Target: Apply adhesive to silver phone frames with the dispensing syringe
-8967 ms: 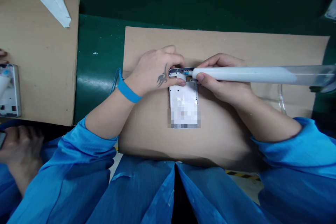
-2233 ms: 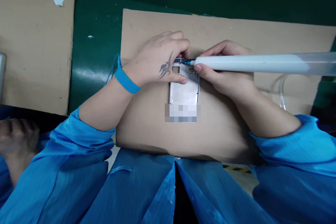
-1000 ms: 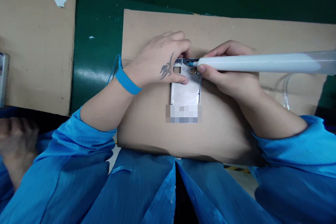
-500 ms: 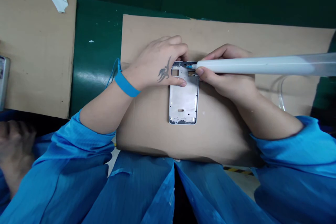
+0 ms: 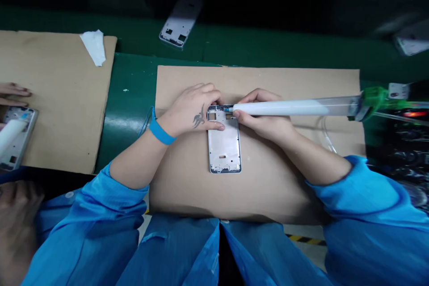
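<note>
No words, numbers or brands can be read at your bench. The small white label (image 5: 398, 91) beside your dispensing syringe (image 5: 295, 108) is too small and blurred to read.

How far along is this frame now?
Done: another silver metal phone frame lies on the green surface beyond, perhaps finished. In hand: the left hand pins a matching frame while the right hand holds a white-filled clear syringe at its top edge. Left: probably its lower edges; no bead shows there.

We see a silver phone frame (image 5: 224, 143) lying flat on a cardboard sheet (image 5: 284, 192), upright before us, and a long white-filled syringe (image 5: 291, 108) lying level, its blue tip at the frame's top edge.
</note>
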A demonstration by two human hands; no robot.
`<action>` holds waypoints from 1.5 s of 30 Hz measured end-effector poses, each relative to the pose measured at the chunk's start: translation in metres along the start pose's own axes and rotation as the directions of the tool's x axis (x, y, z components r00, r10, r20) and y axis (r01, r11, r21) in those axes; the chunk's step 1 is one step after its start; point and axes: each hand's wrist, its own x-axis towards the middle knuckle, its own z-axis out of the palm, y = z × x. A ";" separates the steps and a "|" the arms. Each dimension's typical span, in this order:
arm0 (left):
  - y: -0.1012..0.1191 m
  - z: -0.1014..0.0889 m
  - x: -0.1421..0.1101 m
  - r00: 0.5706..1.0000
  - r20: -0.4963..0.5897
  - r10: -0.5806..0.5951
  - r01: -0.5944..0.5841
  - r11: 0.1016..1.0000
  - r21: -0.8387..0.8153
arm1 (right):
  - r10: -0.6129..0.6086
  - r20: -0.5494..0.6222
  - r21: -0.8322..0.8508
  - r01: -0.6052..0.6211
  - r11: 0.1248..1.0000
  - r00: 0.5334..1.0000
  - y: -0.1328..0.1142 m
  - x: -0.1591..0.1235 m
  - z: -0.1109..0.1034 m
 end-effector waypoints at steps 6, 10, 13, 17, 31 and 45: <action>0.001 -0.001 0.001 1.000 0.003 -0.016 0.016 1.000 -0.003 | 0.001 -0.012 0.003 -0.001 1.000 1.000 0.001 -0.001 0.002; 0.000 -0.001 0.001 1.000 0.008 -0.016 0.016 1.000 -0.014 | -0.001 -0.004 0.000 0.001 1.000 1.000 0.003 0.000 0.001; -0.001 0.000 0.000 1.000 0.001 -0.011 0.011 1.000 -0.018 | 0.001 0.000 -0.005 -0.001 1.000 1.000 0.004 -0.001 0.001; -0.001 0.001 -0.001 1.000 -0.008 0.005 -0.005 1.000 -0.016 | 0.000 -0.029 -0.017 0.000 1.000 1.000 0.006 -0.002 0.002; -0.001 0.004 0.000 1.000 -0.015 0.005 -0.005 1.000 -0.008 | -0.019 -0.034 0.014 0.019 1.000 0.999 0.006 -0.003 0.004; -0.001 0.006 0.000 0.999 -0.036 0.026 -0.026 1.000 0.008 | -0.020 0.001 -0.014 0.020 1.000 1.000 0.008 -0.003 0.002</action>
